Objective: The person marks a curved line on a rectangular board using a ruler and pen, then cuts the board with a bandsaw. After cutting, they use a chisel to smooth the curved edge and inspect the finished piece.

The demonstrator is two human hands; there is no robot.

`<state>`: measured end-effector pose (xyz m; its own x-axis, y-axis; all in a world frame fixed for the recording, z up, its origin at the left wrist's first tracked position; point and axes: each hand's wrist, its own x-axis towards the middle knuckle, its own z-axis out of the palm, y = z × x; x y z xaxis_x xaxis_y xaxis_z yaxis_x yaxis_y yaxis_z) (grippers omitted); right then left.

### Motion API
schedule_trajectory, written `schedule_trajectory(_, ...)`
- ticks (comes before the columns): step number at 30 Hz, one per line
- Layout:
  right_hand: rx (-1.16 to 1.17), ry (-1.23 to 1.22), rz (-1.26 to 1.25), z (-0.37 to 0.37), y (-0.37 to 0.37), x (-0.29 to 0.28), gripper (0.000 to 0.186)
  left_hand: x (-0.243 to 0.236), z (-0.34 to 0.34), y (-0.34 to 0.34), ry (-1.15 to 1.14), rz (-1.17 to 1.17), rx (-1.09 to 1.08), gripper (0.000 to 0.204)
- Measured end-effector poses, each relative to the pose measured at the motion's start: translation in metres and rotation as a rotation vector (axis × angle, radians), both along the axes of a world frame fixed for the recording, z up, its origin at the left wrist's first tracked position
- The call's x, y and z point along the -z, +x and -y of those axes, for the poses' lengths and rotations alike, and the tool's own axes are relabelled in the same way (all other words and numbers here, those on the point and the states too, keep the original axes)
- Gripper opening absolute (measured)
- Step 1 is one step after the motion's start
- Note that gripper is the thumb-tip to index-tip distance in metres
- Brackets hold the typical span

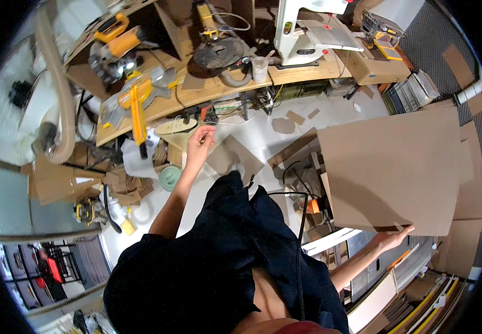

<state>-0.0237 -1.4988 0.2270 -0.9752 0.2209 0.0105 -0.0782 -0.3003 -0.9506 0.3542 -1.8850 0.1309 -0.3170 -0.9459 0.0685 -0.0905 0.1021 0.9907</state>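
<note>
Now, right hand (392, 238) gripping flat cardboard sheet (391, 167), left hand (199, 142) free

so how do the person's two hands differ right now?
The right hand grips the lower edge of a large brown cardboard sheet; the left hand holds nothing. The right hand sits low and out to the side; the left hand is raised forward, fingers loosely open, above a small cardboard piece on the floor. Both are bare.

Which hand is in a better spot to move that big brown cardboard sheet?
Probably the right hand: it already grips the lower edge of the cardboard sheet. The left hand is raised in the air, empty, well apart from the sheet.
</note>
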Motion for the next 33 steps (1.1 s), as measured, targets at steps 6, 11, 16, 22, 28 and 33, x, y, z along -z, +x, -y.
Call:
schedule_trajectory(6, 0.042, 0.322, -0.1, 0.077, -0.068, -0.04, 0.075, -0.014, 0.146, -0.127, -0.158, 0.03, 0.083, 0.023)
schedule_trajectory(11, -0.199, 0.591, -0.141, 0.133, -0.172, -0.074, 0.049, -0.024, 0.295, -0.271, -0.4, 0.071, 0.117, 0.045)
schedule_trajectory(16, -0.321, 0.946, 0.151, 0.154, -0.274, -0.059, 0.05, -0.032, 0.351, -0.376, -0.386, 0.268, 0.207, 0.083)
schedule_trajectory(22, -0.57, 0.888, 0.348, 0.226, -0.342, -0.022, 0.047, -0.009, 0.337, -0.416, -0.26, 0.201, 0.106, 0.068)
schedule_trajectory(28, -0.776, 0.973, 0.228, 0.363, -0.406, 0.016, 0.056, -0.011, 0.334, -0.421, -0.299, 0.202, -0.049, 0.058)
schedule_trajectory(33, -0.959, 0.936, 0.263, 0.449, -0.42, 0.02, 0.07, -0.002, 0.333, -0.426, -0.241, 0.183, -0.109, 0.06)
